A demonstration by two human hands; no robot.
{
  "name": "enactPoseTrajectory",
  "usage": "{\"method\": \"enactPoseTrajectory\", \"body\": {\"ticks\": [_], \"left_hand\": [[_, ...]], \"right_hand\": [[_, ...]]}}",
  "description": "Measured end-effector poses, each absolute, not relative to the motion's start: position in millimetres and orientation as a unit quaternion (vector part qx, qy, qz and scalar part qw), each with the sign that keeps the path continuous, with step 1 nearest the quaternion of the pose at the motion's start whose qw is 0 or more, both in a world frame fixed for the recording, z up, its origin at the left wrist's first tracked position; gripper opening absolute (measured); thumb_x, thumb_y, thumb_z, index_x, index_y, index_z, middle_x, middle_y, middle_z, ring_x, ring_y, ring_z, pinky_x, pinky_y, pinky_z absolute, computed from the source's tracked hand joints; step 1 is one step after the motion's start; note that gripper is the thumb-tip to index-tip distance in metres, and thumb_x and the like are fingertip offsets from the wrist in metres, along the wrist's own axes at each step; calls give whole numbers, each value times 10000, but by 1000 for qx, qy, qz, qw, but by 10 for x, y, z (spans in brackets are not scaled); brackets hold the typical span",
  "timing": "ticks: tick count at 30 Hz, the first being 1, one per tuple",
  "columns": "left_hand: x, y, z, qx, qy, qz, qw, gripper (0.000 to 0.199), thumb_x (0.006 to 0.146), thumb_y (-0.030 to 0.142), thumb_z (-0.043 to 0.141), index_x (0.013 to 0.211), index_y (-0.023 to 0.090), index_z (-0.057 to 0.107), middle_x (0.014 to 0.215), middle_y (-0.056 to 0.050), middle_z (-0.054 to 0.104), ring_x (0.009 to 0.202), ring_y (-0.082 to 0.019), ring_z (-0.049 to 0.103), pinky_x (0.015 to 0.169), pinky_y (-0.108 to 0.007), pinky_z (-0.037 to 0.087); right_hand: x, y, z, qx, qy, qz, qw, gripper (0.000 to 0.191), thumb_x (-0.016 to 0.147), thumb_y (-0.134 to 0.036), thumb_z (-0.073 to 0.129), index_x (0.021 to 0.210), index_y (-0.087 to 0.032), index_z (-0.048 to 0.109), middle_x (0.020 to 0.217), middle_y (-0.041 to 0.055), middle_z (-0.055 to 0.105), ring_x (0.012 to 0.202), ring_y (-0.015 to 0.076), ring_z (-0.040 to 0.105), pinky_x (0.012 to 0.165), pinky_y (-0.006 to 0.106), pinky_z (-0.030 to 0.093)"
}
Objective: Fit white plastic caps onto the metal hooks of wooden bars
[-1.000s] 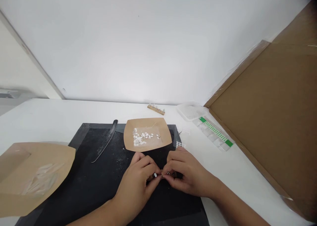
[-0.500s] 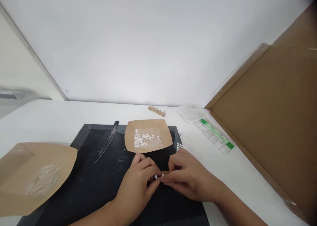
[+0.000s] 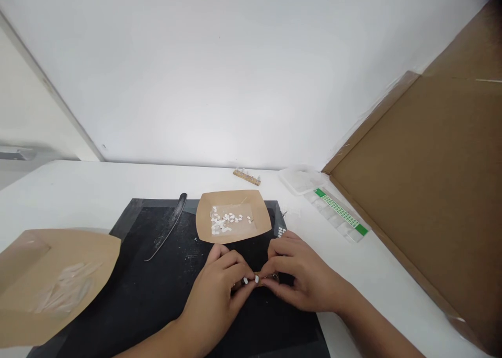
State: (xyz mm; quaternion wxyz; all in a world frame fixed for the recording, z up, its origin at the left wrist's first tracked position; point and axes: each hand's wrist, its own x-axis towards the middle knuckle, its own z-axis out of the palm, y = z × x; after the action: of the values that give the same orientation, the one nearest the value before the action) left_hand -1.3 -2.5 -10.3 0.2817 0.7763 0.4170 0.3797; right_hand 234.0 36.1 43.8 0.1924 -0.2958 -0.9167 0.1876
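A narrow brown strip (image 3: 259,283) sits between the two hands, just above or on the black mat (image 3: 149,300), with the left hand (image 3: 219,290) at its left end and the right hand (image 3: 301,274) at its right. The left hand is curled, thumb and fingers pinched around that end of the strip, so only a short middle stretch and a bit on the right show. One white oval (image 3: 245,281) faces up in the hollow between left thumb and fingers; another white oval (image 3: 257,279) stands just past the left fingertips, near the tips of the right hand. The right thumb and forefinger come close together at the strip, but they cover too much to tell whether they grip it or only touch it. Beyond the hands, a small cardboard tray (image 3: 201,219) holds loose white ovals (image 3: 225,220), while a curved black file (image 3: 170,231) lies on the mat to its left. A larger tray (image 3: 107,250) at far left holds clear plastic pieces (image 3: 68,290). Near the wall lies a second brown strip (image 3: 246,178) with small upright pieces along it, and to its right, a clear case (image 3: 351,233) with a green label (image 3: 341,211).
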Motion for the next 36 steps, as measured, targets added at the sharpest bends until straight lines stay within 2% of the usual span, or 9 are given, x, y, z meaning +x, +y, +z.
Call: {"method": "enactPoseTrajectory", "body": {"ticks": [6,14,18,26,36], "left_hand": [[-16,-22,-114,779,417,378,278,132,963,100,750,921,225,760,909,-34,734,902,-226,569,790,-361,483],[-12,-28,-136,776,417,371,291,184,939,52,757,923,235,748,936,-17,736,925,-230,553,818,-365,468],[-16,-34,-137,775,423,368,292,175,950,64,748,917,236,744,940,-17,731,931,-230,546,816,-362,463],[-10,-30,-133,777,424,366,288,169,953,64,746,910,228,746,932,-22,728,918,-230,540,822,-369,453],[-13,-35,-136,769,426,374,297,186,940,50,754,906,233,762,931,-12,732,928,-220,536,822,-355,456]], "right_hand": [[2298,339,414,-308,-911,196,190,49,991,-270,735,972,-227,745,836,-6,655,780,166,615,769,357,374],[2256,300,378,-334,-899,210,192,57,931,-194,763,952,-237,732,823,-30,658,776,156,623,805,364,364],[2246,287,378,-356,-889,221,186,48,936,-212,764,917,-237,728,810,-37,653,772,152,627,812,360,369],[2228,267,374,-386,-864,260,193,80,907,-193,789,860,-233,738,768,-47,633,694,132,591,789,347,390],[2206,251,445,-403,-847,293,187,65,858,-202,800,879,-245,757,799,-31,643,745,146,612,741,310,446]]}}
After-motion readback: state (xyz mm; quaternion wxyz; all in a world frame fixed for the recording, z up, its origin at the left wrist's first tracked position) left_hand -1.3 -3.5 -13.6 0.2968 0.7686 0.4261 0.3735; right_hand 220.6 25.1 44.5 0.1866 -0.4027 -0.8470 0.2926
